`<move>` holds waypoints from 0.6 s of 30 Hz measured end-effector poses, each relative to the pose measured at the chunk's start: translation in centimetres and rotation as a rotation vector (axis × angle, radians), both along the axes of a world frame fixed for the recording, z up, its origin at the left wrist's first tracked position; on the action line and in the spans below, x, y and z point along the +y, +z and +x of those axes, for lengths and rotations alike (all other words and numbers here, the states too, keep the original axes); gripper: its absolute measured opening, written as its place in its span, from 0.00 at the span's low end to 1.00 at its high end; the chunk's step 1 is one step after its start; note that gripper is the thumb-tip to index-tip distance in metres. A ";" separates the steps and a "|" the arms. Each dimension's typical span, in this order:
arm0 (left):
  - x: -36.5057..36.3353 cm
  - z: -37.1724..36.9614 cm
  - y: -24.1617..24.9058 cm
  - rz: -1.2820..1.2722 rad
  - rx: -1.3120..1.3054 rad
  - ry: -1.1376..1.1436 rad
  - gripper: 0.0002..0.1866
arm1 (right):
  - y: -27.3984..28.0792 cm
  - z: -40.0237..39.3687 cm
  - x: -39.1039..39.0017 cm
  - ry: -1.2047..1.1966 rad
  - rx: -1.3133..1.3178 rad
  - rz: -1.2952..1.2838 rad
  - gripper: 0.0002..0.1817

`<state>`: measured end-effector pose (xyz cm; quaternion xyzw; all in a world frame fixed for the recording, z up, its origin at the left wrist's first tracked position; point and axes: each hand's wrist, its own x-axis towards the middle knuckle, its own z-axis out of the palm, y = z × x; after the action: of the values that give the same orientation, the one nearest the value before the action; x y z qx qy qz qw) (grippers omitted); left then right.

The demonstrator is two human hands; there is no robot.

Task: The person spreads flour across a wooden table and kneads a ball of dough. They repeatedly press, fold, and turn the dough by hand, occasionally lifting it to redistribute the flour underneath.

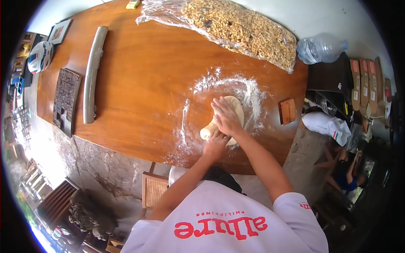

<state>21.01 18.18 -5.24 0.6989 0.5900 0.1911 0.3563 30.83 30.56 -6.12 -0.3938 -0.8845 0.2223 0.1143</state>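
Observation:
A pale lump of dough [236,106] lies on the brown wooden table [139,84], with one thick rounded end sticking out to the left. My right hand [226,116] rests across its top, fingers stretched out flat. Just below, nearer my body, my left hand [216,142] is closed on the dough, its fingertips partly covered by the right hand. White flour [253,95] is scattered in a rough ring about the dough.
Along the far edge lies a plastic bag of crumbly tan pieces [240,29], beside a clear water bottle [321,47]. A small wooden block [287,111] sits at right. Leftward are a long wrapped roll [93,76] and a dark textured panel [66,101]. A cane chair [152,187] stands near me.

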 end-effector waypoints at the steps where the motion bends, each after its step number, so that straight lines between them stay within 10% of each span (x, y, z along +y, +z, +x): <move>1: -0.5 -1.4 -0.3 0.069 -0.143 -0.003 0.18 | 0.6 0.5 -1.0 0.051 0.010 0.035 0.25; 7: -1.2 -9.1 0.6 -0.026 -0.163 0.430 0.10 | 1.1 1.4 -1.8 0.040 -0.139 0.344 0.21; 11: 2.0 -9.3 0.7 0.016 -0.124 0.499 0.15 | 9.3 -3.3 4.5 0.026 -0.739 -0.604 0.18; 14: 2.9 -7.8 -1.0 -0.007 -0.191 0.510 0.18 | 3.2 -2.4 1.7 -0.131 0.064 -0.016 0.19; 18: 4.7 -6.3 -2.0 0.009 -0.222 0.550 0.18 | 0.9 -1.6 -2.8 -0.074 -0.009 0.541 0.17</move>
<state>14.67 22.88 -7.24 0.4891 0.7139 0.3582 0.3504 29.22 27.79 -5.25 -0.3820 -0.8972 -0.0283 0.2197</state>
